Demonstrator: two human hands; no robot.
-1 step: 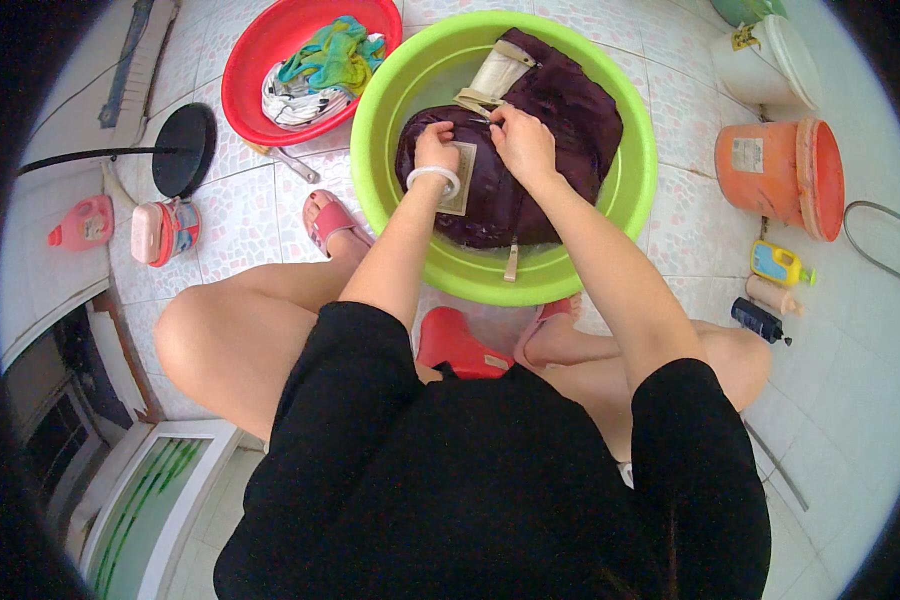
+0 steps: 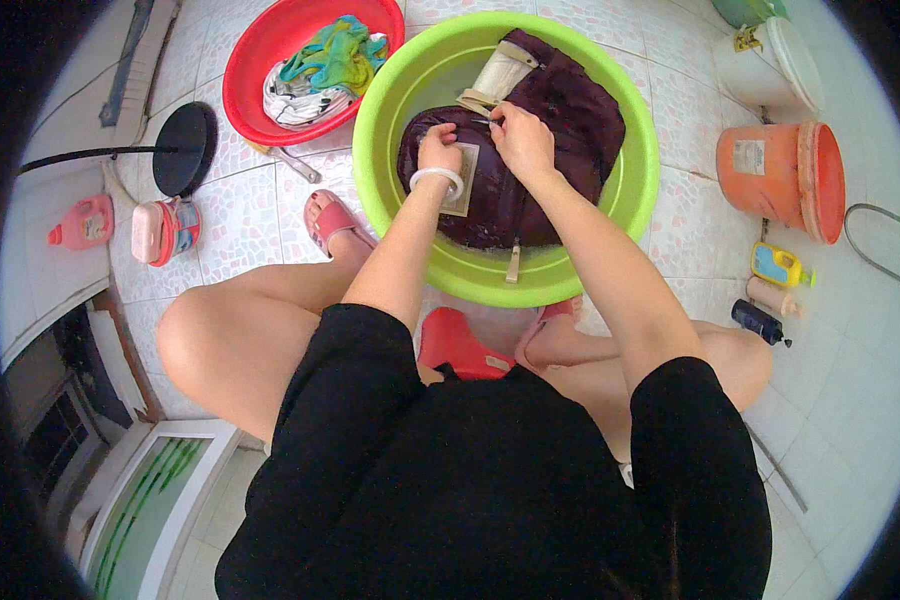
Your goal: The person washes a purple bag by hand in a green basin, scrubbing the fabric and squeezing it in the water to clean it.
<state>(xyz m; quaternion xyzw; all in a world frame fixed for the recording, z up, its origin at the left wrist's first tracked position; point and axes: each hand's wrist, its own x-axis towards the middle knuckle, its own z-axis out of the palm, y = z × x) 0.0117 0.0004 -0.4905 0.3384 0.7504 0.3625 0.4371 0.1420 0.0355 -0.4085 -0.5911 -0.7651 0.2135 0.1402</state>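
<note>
A wet, dark purple fabric bag (image 2: 570, 110) with beige trim lies in a green basin (image 2: 375, 200) holding a little water. On its front is a pale rectangular patch (image 2: 467, 165), and a beige pull tab (image 2: 513, 264) hangs at the near edge. My left hand (image 2: 438, 150), a white bangle on its wrist, rests beside the patch with fingers curled against the fabric. Just to its right, my right hand (image 2: 523, 143) pinches the bag near its zipper and a beige strap (image 2: 478, 101). The fingertips hide exactly what is pinched.
A red basin (image 2: 240, 75) with green and white cloths touches the green one's left side. Near it lies a brush (image 2: 295, 163). At the right are an orange bucket (image 2: 765, 175), a white bucket (image 2: 760, 70) and several bottles (image 2: 778, 265). A red stool (image 2: 450, 345) is beneath me.
</note>
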